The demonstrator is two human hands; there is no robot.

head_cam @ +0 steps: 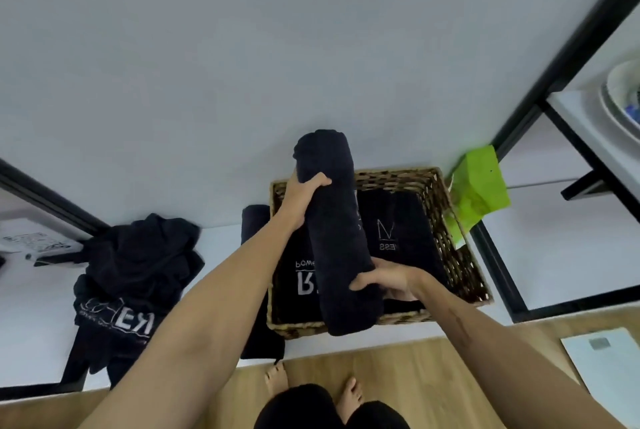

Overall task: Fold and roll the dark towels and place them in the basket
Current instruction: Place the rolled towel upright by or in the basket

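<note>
Black rolled towel (341,231) hangs over the wicker basket (460,255), left hand (304,194) gripping its far end, right hand (388,279) clamped round its near end. Risk: roll loosens w/ slack grip, or snags towels already in basket (408,241).

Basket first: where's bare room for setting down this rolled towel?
Basket is crowded with dark towels. Bare shelf lies between the towel pile and the basket's left side, and right of the basket beyond the green bag.
</note>
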